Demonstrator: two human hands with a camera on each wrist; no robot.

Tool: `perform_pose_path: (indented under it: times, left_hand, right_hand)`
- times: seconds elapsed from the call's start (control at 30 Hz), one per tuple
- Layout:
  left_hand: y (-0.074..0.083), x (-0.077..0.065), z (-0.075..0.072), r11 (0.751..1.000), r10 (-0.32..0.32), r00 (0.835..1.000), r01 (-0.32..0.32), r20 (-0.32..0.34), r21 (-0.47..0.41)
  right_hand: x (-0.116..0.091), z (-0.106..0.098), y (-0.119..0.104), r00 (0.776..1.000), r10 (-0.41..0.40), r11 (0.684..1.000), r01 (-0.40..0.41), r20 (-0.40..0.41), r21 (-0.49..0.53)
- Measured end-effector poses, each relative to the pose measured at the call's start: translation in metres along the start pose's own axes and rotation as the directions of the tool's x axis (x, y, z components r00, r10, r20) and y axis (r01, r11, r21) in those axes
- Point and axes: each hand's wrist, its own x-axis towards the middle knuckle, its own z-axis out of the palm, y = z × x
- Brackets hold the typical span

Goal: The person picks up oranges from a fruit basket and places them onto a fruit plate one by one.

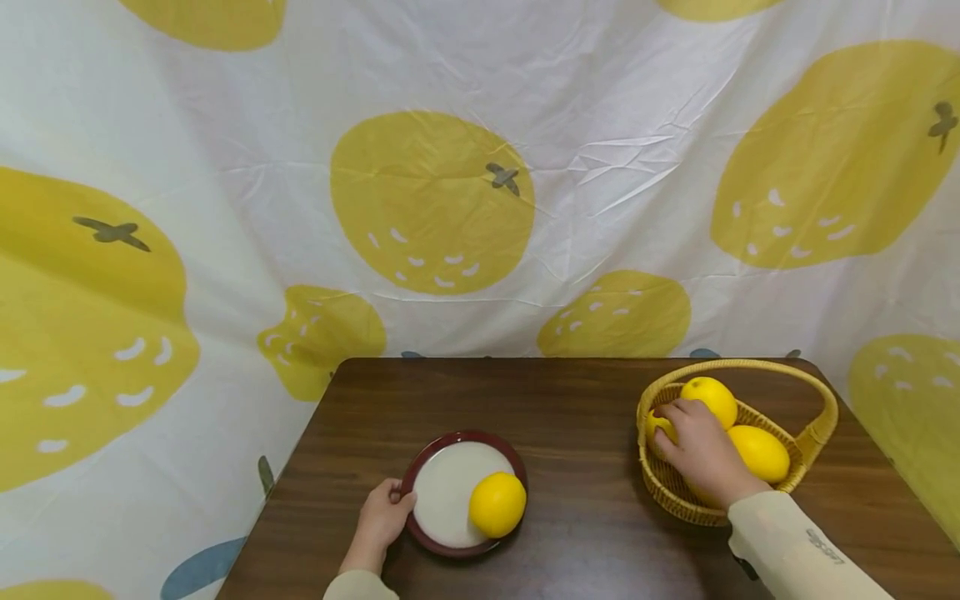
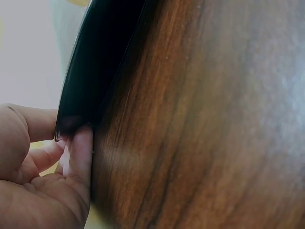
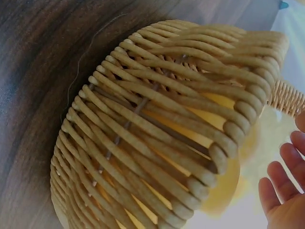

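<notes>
Lemons (image 1: 759, 454) lay in the wicker basket (image 1: 678, 502), the right hand (image 1: 703, 450) over one, its grip impossible to tell; the left hand (image 1: 384, 514) pinched the maroon-rimmed plate (image 1: 446, 492), on which another lemon (image 1: 497, 505) rested.

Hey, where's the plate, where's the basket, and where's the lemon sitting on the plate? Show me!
Plate (image 1: 442, 498): head view, on its pale inside.
Basket (image 1: 677, 503): head view, on its woven outside wall.
Lemon (image 1: 497, 505): head view, on the middle of its yellow skin.
</notes>
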Motion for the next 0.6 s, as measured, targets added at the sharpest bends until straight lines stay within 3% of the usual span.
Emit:
perform_pose_path:
  times: [0.4, 0.6]
  left_hand:
    - [-0.003, 0.002, 0.001, 1.000, 0.014, 1.000, -0.014, -0.003, -0.005]
    - [-0.005, 0.003, 0.002, 1.000, 0.021, 1.000, -0.021, -0.011, 0.000]
  right_hand:
    - [0.003, 0.000, 0.019, 0.997, 0.071, 0.996, -0.071, -0.001, -0.061]
    - [0.005, -0.001, 0.026, 0.996, 0.070, 0.992, -0.075, -0.046, -0.102]
